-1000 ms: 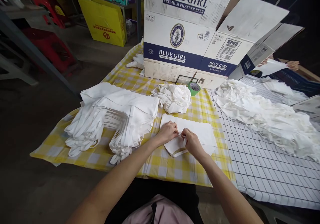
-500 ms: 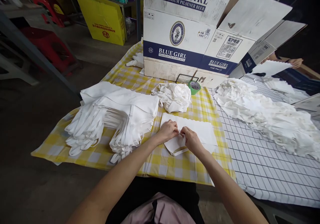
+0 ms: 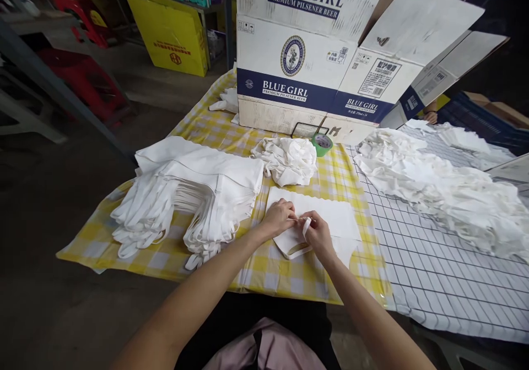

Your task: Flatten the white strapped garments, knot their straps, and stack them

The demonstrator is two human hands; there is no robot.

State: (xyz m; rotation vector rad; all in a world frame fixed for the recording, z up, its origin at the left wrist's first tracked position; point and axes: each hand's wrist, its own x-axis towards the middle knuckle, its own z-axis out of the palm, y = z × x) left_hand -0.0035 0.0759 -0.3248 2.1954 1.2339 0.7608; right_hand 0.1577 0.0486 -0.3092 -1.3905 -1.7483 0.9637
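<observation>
A white fabric piece (image 3: 330, 216) with a scalloped far edge and a narrow strap loop lies flat before me, probably a cloth bag. Over its middle, my left hand (image 3: 281, 217) pinches the fabric near the strap's base. Close beside it, my right hand (image 3: 316, 232) is closed on the white strap (image 3: 306, 226), a bit of which curls up above the fingers. The fingertips of both hands nearly meet; the exact pinch point is partly hidden. To the left rests a thick stack of similar white cloth bags (image 3: 202, 166), their straps hanging toward me.
Behind my hands sit a crumpled white cloth heap (image 3: 289, 161) and a green tape roll (image 3: 322, 144). A large beer carton (image 3: 289, 94) stands at the back. On the right, a long white cloth pile (image 3: 438, 188) covers the grid-patterned cloth (image 3: 433, 282). Another person's hand (image 3: 431, 117) shows behind the cartons.
My right hand has shifted slightly and turned, and the strap now curls above its fingers. At the far right, the other person's hands and the white piece they held have moved away.
</observation>
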